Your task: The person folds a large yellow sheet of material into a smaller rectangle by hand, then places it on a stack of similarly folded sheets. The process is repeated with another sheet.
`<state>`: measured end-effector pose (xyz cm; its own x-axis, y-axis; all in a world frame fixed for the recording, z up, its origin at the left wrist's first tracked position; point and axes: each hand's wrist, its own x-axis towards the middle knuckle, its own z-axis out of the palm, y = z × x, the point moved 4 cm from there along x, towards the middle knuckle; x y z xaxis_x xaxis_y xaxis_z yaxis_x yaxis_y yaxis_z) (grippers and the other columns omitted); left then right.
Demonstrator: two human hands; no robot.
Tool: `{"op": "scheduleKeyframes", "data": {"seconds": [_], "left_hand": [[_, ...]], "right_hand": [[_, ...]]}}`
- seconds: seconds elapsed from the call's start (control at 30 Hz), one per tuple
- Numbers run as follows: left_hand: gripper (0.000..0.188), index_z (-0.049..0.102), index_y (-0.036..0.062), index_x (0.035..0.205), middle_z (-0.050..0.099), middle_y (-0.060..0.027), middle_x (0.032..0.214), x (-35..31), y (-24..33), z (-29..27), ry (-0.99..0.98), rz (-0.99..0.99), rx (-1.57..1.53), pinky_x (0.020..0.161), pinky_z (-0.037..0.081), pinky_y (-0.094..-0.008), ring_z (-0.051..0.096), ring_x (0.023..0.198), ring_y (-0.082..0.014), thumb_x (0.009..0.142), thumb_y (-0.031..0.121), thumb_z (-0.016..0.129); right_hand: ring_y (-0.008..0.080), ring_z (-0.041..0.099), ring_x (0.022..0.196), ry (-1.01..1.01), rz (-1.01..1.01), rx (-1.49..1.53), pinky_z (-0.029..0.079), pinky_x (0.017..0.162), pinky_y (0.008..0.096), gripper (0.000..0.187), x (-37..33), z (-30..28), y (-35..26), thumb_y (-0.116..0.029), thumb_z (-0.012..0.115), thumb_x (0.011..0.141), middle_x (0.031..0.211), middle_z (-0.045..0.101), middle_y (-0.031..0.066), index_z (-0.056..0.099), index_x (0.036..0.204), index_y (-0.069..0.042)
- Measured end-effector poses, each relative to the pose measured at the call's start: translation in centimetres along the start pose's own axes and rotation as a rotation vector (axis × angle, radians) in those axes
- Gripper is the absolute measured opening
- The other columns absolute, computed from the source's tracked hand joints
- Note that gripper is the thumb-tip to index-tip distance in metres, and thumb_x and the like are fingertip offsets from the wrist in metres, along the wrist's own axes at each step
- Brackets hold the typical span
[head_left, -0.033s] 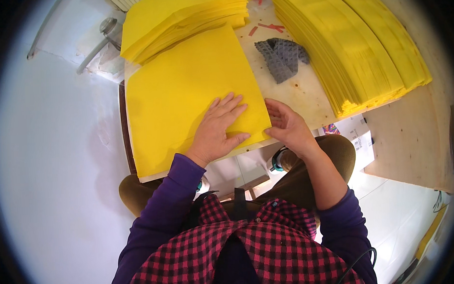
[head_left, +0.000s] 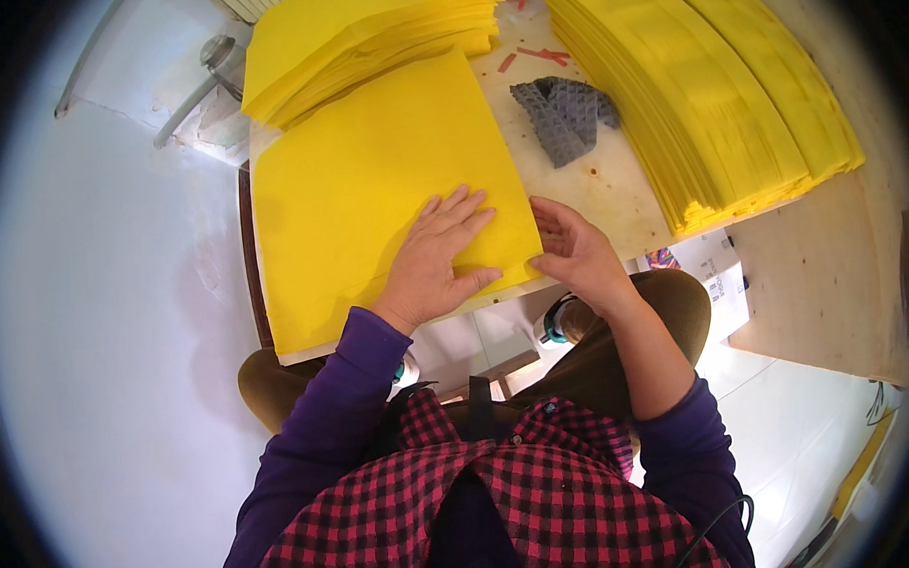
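Note:
A flat yellow fabric-like sheet (head_left: 361,177) lies on the wooden table in front of me, its near edge close to the table's edge. My left hand (head_left: 435,253) rests on its lower right part, palm down with the fingers stretched out and the thumb pointing right. At the sheet's right edge is my right hand (head_left: 582,257), fingers slightly curled and thumb apart from them. Its thumb tip and fingertips meet or nearly meet the edge; nothing shows gripped between them. Whether more sheets lie beneath the top one is hard to see.
A yellow stack (head_left: 376,46) stands behind the sheet. Two more long stacks (head_left: 708,85) of folded yellow material fill the table's right side. Between them lie a crumpled grey textured cloth (head_left: 566,120) and red strips (head_left: 544,56). A pale wall (head_left: 114,276) rises at left.

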<state>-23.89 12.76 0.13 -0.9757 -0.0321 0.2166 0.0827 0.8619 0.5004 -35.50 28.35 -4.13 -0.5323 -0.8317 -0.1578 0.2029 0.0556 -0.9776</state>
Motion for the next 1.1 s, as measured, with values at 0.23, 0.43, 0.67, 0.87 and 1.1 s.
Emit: {"op": "scheduleKeyframes", "data": {"seconds": [0.23, 0.43, 0.67, 0.87, 1.1], "left_hand": [[0.075, 0.052, 0.0062, 0.133, 0.044, -0.017, 0.143, 0.0, 0.7, -0.4, -0.011, -0.005, -0.008, 0.114, 0.023, -0.0486, 0.034, 0.138, -0.0336, 0.071, 0.042, 0.076], [0.067, 0.052, 0.0061, 0.132, 0.045, -0.017, 0.143, 0.0, 0.6, -0.3, 0.014, 0.015, 0.014, 0.114, 0.023, -0.0482, 0.035, 0.137, -0.0343, 0.076, 0.036, 0.073], [0.043, 0.057, 0.0028, 0.125, 0.046, -0.0163, 0.141, -0.2, -0.2, 0.0, 0.037, 0.027, -0.019, 0.113, 0.025, -0.0489, 0.036, 0.136, -0.0355, 0.088, 0.024, 0.059], [0.038, 0.056, -0.0032, 0.12, 0.045, -0.0173, 0.142, -0.3, -0.4, 0.1, 0.03, 0.04, -0.043, 0.113, 0.023, -0.0484, 0.036, 0.136, -0.0365, 0.09, 0.021, 0.055], [0.038, 0.056, -0.0034, 0.119, 0.046, -0.0173, 0.141, -0.3, -0.4, 0.0, 0.035, 0.036, -0.056, 0.112, 0.025, -0.0487, 0.037, 0.135, -0.0371, 0.09, 0.021, 0.055]], "right_hand": [[0.0193, 0.054, 0.114, 0.08, -0.046, -0.111, 0.045, 0.096, 0.0315, 0.064, 0.6, 0.1, 0.3, 0.002, 0.065, 0.079, 0.126, 0.054, 0.0125, 0.041, 0.138, 0.001], [0.0208, 0.06, 0.104, 0.14, -0.103, -0.121, 0.05, 0.087, 0.0318, 0.061, 1.1, 0.6, -0.1, -0.007, 0.073, 0.079, 0.118, 0.06, 0.0132, 0.046, 0.133, 0.001], [0.0169, 0.06, 0.097, 0.271, -0.192, -0.298, 0.05, 0.083, 0.0297, 0.047, 1.3, -0.4, -1.5, -0.006, 0.071, 0.081, 0.115, 0.061, 0.0105, 0.055, 0.126, -0.003], [0.0171, 0.06, 0.079, 0.493, -0.447, -0.69, 0.05, 0.075, 0.0283, 0.038, 4.2, -4.5, -5.4, -0.004, 0.068, 0.081, 0.104, 0.064, 0.0097, 0.062, 0.118, -0.004], [0.035, 0.061, 0.088, 0.505, -0.323, -1.058, 0.05, 0.078, 0.0412, 0.019, 8.2, -6.2, -3.6, -0.017, 0.071, 0.08, 0.096, 0.063, 0.0132, 0.067, 0.096, -0.005]]}}
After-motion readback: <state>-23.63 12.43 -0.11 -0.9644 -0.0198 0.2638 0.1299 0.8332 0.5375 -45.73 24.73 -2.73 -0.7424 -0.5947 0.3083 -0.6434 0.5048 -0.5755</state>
